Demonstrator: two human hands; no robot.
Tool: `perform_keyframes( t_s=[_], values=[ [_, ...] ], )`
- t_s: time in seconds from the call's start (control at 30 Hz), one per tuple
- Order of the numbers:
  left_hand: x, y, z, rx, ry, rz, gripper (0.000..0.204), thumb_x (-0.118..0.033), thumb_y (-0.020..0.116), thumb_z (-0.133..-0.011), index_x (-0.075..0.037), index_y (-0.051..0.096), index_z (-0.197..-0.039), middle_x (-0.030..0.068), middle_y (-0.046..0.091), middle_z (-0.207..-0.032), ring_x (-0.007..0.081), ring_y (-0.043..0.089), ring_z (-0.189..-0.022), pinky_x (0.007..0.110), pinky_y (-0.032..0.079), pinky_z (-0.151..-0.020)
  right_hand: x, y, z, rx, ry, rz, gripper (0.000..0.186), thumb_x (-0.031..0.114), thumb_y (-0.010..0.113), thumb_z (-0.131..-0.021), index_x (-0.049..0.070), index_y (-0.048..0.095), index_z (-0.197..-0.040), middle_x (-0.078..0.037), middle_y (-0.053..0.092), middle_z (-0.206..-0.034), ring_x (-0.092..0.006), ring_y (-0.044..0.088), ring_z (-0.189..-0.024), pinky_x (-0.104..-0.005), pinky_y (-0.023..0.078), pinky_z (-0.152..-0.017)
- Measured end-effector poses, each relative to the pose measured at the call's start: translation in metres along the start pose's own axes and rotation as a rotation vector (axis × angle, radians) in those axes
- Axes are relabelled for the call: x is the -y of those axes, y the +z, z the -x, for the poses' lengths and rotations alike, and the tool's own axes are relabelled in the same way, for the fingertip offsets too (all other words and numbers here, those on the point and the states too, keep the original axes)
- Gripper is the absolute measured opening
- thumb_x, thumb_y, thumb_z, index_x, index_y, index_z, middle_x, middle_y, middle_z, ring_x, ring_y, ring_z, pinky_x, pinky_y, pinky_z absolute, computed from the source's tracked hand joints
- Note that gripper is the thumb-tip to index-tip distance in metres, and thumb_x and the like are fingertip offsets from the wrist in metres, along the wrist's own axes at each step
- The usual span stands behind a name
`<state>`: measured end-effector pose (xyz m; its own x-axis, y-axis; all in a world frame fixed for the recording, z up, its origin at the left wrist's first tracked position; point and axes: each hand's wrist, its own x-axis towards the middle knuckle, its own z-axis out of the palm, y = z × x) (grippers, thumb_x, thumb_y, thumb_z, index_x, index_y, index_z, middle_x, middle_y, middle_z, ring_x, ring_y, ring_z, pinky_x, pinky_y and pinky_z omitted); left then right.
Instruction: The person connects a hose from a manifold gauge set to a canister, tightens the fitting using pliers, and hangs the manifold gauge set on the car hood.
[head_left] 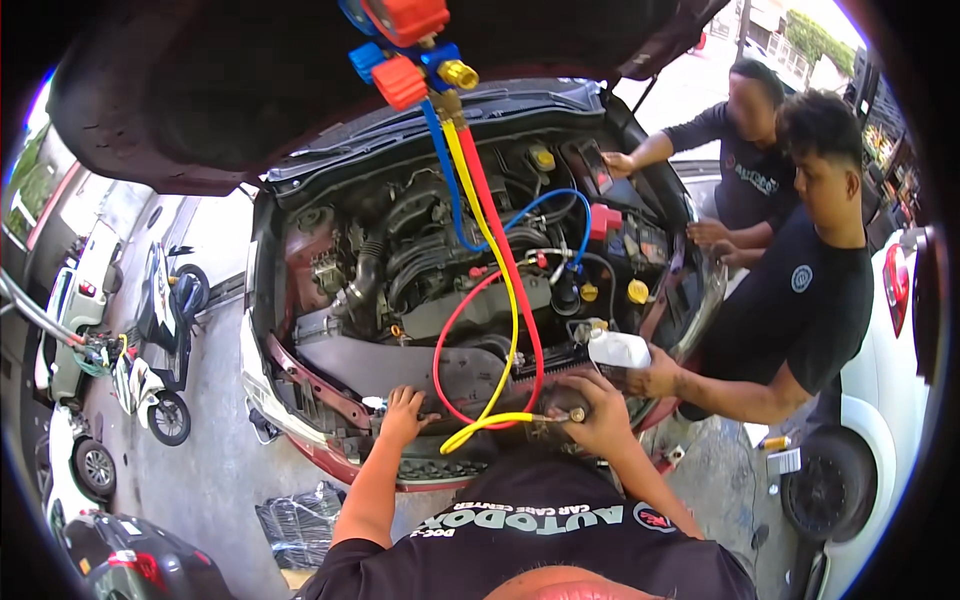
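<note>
My left hand [403,415] lies on the front edge of the engine bay, fingers spread and holding nothing. A small white piece [374,402] sits beside it. My right hand [603,415] is closed around the fitting end of a yellow hose [487,425], where a brass fitting [577,414] shows by the fingers. Something dark and rounded in that grip is partly hidden. Yellow, red [530,340] and blue [445,170] hoses hang from a manifold gauge set [410,65] at the top. The blue one runs into the engine bay [420,240].
A raised hood [230,90] covers the top. At right, a co-worker's hand [655,375] holds a white bottle [618,350] close to my right hand. Another person's hand [620,163] is at the far fender. A white car [910,400] stands right, motorcycles [160,330] left.
</note>
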<state>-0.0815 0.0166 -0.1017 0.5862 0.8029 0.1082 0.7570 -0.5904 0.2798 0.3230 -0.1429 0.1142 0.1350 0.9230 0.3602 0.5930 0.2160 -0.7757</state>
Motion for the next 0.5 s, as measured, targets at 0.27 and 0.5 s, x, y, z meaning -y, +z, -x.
perform_keyframes(
  t_s=[0.27,0.5],
  values=[
    [-0.007,-0.004,-0.023,-0.242,-0.155,0.039,0.068,-0.049,0.081,-0.091,-0.006,0.061,-0.138,0.0269,0.047,-0.154,0.0495,0.04,-0.145,0.06,0.033,-0.122,-0.003,-0.001,0.0,-0.016,-0.025,0.023,0.045,0.019,0.09,-0.077,0.002,0.076,-0.116,-0.015,0.074,-0.113,-0.0352,0.074,-0.1,-0.0418,0.06,-0.087],
    [-0.101,-0.159,-0.205,-0.773,0.179,0.536,0.041,-0.02,0.078,-0.097,-0.001,0.065,-0.13,0.0202,0.061,-0.143,0.0388,0.057,-0.135,0.047,0.047,-0.111,-0.003,0.0,-0.009,0.017,0.03,0.045,0.043,0.013,0.085,-0.076,0.001,0.075,-0.116,-0.016,0.073,-0.112,-0.0347,0.075,-0.101,-0.0404,0.059,-0.089]
  ],
)
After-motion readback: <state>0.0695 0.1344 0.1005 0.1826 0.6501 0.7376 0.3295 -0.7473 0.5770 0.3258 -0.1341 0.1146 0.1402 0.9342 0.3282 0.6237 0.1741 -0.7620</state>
